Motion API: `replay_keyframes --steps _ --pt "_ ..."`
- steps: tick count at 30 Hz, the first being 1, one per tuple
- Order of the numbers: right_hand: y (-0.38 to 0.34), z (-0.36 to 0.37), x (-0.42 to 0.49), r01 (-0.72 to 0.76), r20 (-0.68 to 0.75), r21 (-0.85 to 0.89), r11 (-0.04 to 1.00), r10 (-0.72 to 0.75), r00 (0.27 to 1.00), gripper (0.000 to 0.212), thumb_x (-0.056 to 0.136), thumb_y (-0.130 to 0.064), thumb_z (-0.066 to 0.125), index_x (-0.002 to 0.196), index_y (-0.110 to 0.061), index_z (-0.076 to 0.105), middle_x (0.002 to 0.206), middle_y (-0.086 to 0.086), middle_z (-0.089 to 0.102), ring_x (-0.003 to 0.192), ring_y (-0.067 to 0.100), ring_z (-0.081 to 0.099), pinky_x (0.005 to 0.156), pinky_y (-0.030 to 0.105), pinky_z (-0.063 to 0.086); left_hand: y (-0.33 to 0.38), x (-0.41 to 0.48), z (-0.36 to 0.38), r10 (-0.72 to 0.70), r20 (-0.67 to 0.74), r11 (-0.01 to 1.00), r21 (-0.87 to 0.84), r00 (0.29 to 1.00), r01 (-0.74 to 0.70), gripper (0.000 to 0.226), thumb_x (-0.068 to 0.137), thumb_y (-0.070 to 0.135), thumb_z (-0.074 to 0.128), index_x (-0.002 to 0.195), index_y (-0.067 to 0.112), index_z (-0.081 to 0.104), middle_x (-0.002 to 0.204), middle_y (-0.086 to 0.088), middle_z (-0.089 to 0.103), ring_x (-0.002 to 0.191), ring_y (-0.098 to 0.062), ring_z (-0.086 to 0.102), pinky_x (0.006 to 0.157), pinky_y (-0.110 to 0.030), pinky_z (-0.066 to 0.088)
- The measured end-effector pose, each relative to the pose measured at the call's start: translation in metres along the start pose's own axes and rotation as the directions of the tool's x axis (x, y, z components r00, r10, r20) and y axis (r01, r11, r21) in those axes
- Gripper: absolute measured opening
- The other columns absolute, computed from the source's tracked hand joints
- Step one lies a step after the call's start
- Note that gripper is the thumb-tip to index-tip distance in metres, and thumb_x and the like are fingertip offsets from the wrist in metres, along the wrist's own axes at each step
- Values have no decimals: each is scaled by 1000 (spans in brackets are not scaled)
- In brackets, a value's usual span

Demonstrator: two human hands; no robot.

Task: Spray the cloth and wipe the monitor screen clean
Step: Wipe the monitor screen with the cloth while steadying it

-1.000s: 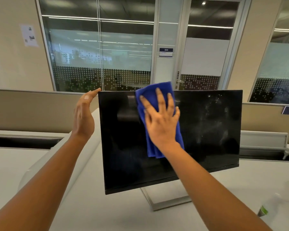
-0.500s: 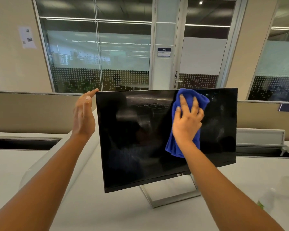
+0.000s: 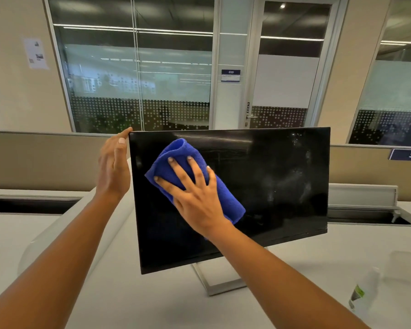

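Note:
A black monitor (image 3: 271, 186) stands on a white desk, its screen dark, with pale smears on its right part. A folded blue cloth (image 3: 173, 162) lies flat against the upper left of the screen. My right hand (image 3: 195, 193) presses the cloth onto the screen with spread, straight fingers. My left hand (image 3: 114, 167) rests flat along the monitor's left edge, its fingertips at the top left corner. A clear spray bottle (image 3: 363, 293) with a green label stands on the desk at the lower right.
The monitor's silver stand (image 3: 214, 281) sits on the white desk (image 3: 152, 300). A low beige partition (image 3: 45, 160) runs behind the desk, with cable troughs left and right. Glass walls and a door lie beyond.
My right hand has swept the cloth from the screen's upper right across to its upper left. My left hand has stayed on the monitor's left edge.

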State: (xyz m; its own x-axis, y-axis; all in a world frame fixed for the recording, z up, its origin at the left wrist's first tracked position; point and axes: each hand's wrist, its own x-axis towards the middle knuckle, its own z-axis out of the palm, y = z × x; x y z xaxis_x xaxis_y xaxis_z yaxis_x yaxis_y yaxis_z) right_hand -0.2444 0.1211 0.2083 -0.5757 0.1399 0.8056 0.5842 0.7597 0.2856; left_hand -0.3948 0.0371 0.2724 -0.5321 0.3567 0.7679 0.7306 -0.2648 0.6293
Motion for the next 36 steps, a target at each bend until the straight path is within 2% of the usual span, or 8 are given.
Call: replay_keyframes --steps 4,9,13,18,23,25,31,36 --pt "48 -1 -16 -102 -2 -39 994 102 995 45 85 -38 46 129 -45 43 143 -3 42 132 30 39 95 56 39 4 -2 3 5 18 992 126 1000 -7 57 90 37 15 132 12 44 136 -13 47 128 -23 38 106 -29 22" --pt "115 -8 -30 -290 34 25 957 289 957 45 87 -30 43 131 -36 45 147 4 36 133 36 33 96 58 39 16 -1 17 9 -42 904 427 999 10 67 86 54 12 135 17 38 147 -3 34 139 -18 21 112 -54 3" --pt "157 -9 -39 -437 -12 75 896 439 898 45 89 -22 50 133 -32 45 147 8 36 133 39 31 93 56 42 30 -1 35 114 109 778 608 987 -157 68 87 58 10 135 20 39 148 1 33 141 -15 16 106 -58 -12" --pt "209 -4 -53 -637 -55 127 760 647 761 46 91 -18 48 135 -27 42 148 11 32 130 41 30 102 52 36 49 -1 66 180 317 666 657 931 -353 72 84 62 11 135 19 38 142 -2 41 137 -20 27 108 -60 -8" --pt "237 -1 -61 -798 -45 248 549 830 556 44 94 -17 43 137 -24 40 149 14 28 131 40 26 106 50 32 67 2 97 179 457 641 618 871 -455 77 83 68 10 136 18 35 141 -3 42 133 -21 32 110 -58 3" --pt "224 -1 -54 -774 -62 270 573 812 580 43 94 -16 43 136 -24 41 149 13 29 131 39 27 107 47 29 70 2 104 169 471 631 624 866 -462 81 79 67 6 137 18 32 142 -3 40 132 -22 31 110 -57 5" --pt "153 -7 -21 -497 -139 267 826 543 828 39 89 -28 47 128 -28 52 140 12 45 121 41 41 99 48 38 63 -1 107 159 487 587 653 859 -479 83 77 69 1 141 21 24 144 -1 36 132 -21 28 110 -54 6" --pt "125 -2 -12 -245 -56 186 951 259 964 41 91 -42 40 131 -38 44 148 2 35 135 33 30 100 55 35 62 0 107 175 477 590 650 861 -479 83 76 67 -1 140 21 27 141 -2 39 130 -21 30 108 -51 7"
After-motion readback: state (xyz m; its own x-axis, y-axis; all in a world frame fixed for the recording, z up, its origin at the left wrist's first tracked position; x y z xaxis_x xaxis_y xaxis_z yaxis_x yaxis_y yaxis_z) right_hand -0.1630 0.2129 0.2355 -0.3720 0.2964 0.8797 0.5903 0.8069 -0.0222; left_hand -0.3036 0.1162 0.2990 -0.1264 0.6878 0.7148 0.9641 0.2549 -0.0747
